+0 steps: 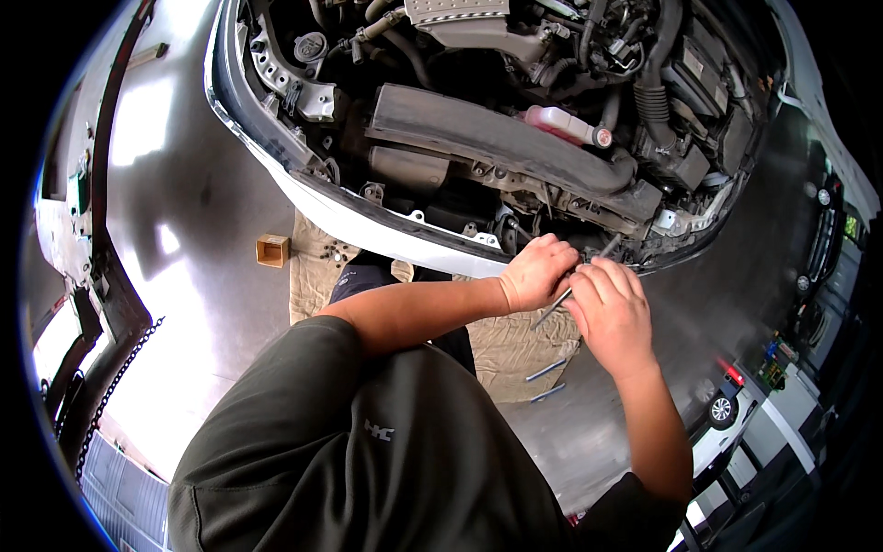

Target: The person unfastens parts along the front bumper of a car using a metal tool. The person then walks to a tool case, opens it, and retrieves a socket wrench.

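Both hands meet at the front edge of an open engine bay, right of its middle. My right hand (pixel 612 317) is closed, fingers and thumb pinching a thin grey metal rod (pixel 550 311). The rod's lower end points toward my body; a grey bar in line with it shows past my fingertips, over the car's front. Beside it my left hand (pixel 541 273) is closed with curled fingers against the front panel area; what it grips is hidden. The white front body edge (pixel 368 225) runs under my left forearm. Behind the hands lies a long black duct (pixel 478 129).
A pinkish fluid tank (pixel 563 123) sits behind the duct. Below, a beige cloth (pixel 515 359) on the floor bears two slim blue-silver rods (pixel 546 370) and small dark parts (pixel 337 254). An open cardboard box (pixel 272 250) stands left of it. A chain (pixel 115 396) hangs far left.
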`<state>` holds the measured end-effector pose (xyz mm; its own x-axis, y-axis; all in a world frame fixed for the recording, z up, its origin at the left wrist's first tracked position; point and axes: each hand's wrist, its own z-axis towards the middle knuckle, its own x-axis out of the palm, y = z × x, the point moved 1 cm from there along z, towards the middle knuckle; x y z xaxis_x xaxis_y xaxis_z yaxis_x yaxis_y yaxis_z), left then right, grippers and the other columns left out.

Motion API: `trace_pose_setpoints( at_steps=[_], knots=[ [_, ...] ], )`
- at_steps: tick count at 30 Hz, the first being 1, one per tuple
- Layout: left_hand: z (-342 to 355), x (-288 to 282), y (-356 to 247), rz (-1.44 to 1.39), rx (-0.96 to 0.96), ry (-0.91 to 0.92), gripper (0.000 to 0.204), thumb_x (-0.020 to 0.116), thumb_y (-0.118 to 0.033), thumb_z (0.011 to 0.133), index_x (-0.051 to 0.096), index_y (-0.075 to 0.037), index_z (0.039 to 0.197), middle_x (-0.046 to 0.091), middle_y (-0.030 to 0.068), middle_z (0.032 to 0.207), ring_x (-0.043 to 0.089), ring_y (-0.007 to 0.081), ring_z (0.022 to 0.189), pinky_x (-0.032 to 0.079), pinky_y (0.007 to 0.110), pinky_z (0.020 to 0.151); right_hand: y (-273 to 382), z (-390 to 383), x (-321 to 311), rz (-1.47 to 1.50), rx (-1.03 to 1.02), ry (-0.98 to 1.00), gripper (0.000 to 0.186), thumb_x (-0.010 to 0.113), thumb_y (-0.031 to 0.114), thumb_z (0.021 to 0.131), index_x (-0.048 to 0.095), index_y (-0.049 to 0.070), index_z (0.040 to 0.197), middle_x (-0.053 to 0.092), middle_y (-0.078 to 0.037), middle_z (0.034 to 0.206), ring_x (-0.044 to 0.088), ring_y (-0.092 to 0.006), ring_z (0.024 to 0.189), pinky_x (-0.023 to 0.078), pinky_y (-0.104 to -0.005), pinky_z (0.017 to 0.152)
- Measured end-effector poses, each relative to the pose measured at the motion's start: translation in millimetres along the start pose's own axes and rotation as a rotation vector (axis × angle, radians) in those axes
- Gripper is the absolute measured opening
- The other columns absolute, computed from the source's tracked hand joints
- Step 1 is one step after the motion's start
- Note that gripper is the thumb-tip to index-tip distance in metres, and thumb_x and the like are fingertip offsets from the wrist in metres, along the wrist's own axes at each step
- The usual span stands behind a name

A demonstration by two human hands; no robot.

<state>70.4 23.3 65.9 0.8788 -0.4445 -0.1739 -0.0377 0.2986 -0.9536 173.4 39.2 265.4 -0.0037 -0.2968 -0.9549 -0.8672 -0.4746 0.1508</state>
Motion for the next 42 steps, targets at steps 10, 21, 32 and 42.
trace_pose_setpoints(
  at_steps=[10, 21, 32, 42],
  knots=[
    [-7.1, 14.1, 12.3, -0.020, -0.008, -0.001, 0.027, 0.074, -0.017, 0.080, 0.067, -0.008, 0.105, 0.066, 0.0136, 0.101, 0.061, 0.0375, 0.098, 0.049, 0.049, 0.088, 7.6, -5.0, 0.8, 0.048, -0.033, -0.077, 0.015, 0.070, 0.016, 0.091, 0.069, 0.010, 0.104, 0.072, -0.007, 0.120, 0.067, -0.0276, 0.116, 0.055, -0.0429, 0.094],
    [-5.9, 15.6, 7.5, 0.114, 0.060, 0.058, 0.028, 0.076, -0.025, 0.077, 0.070, -0.008, 0.098, 0.068, 0.0116, 0.099, 0.064, 0.0361, 0.097, 0.048, 0.048, 0.088, -2.4, 17.3, -1.4, -0.093, -0.331, 0.130, 0.021, 0.066, 0.017, 0.088, 0.071, 0.007, 0.106, 0.068, -0.006, 0.125, 0.060, -0.0244, 0.129, 0.049, -0.0420, 0.111],
    [-8.1, 0.4, 8.8, -0.068, -0.015, -0.032, 0.021, 0.072, -0.019, 0.086, 0.064, -0.005, 0.099, 0.064, 0.0140, 0.098, 0.058, 0.0386, 0.092, 0.050, 0.047, 0.086, -23.2, 21.2, 11.4, -0.067, -0.183, 0.256, 0.021, 0.076, 0.022, 0.085, 0.067, 0.009, 0.099, 0.072, -0.005, 0.099, 0.070, -0.0241, 0.106, 0.056, -0.0429, 0.093],
    [-3.6, 2.9, 7.4, -0.043, -0.012, -0.009, 0.025, 0.071, -0.013, 0.081, 0.067, -0.007, 0.105, 0.064, 0.0115, 0.099, 0.059, 0.0370, 0.097, 0.049, 0.047, 0.087, -2.5, -21.0, 16.9, 0.611, 0.716, 0.183, 0.015, 0.067, 0.013, 0.102, 0.064, 0.000, 0.107, 0.072, -0.017, 0.097, 0.076, -0.0305, 0.082, 0.061, -0.0392, 0.071]
  ],
)
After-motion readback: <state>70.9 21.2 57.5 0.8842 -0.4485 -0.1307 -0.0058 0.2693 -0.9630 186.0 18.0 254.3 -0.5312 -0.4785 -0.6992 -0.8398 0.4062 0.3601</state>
